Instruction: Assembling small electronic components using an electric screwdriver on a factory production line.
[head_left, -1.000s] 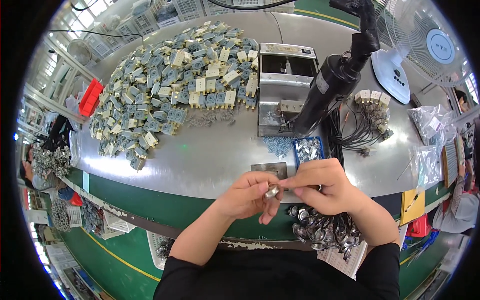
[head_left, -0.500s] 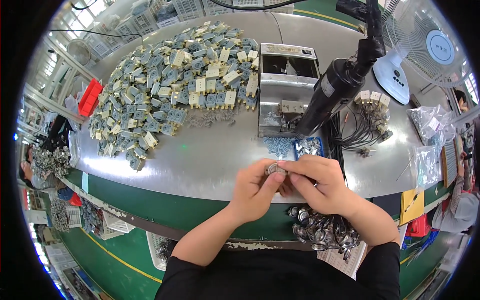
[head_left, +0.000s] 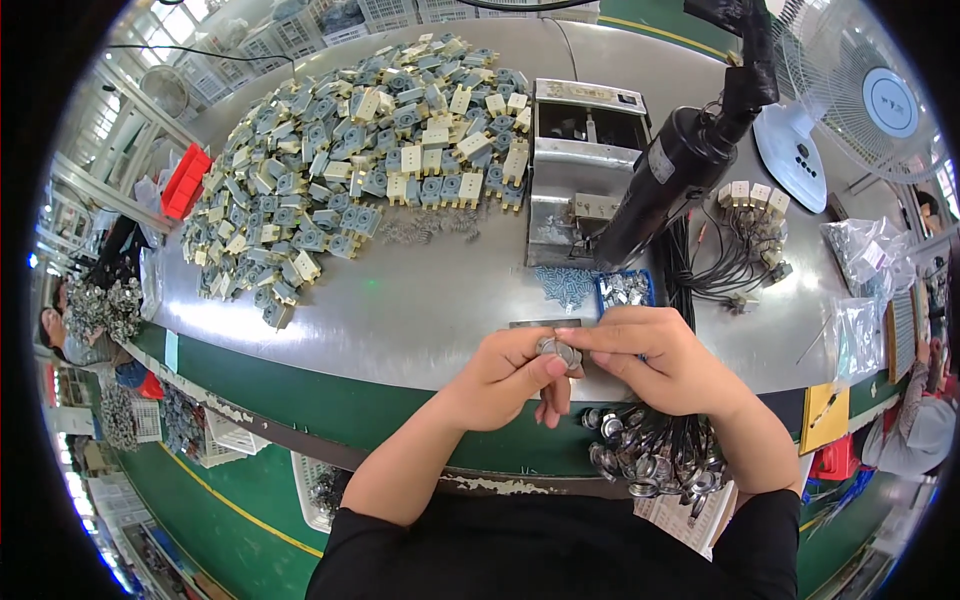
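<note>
One disc [head_left: 560, 352] is up over near side of bench [head_left: 400, 325], pinched in L hand [head_left: 497, 378], w/ R hand [head_left: 655, 358] touching its right (can't tell if gripping), prob to steady it, screws [head_left: 565, 287] & blue tray [head_left: 601, 297] just beyond, prob for quick reach.
</note>
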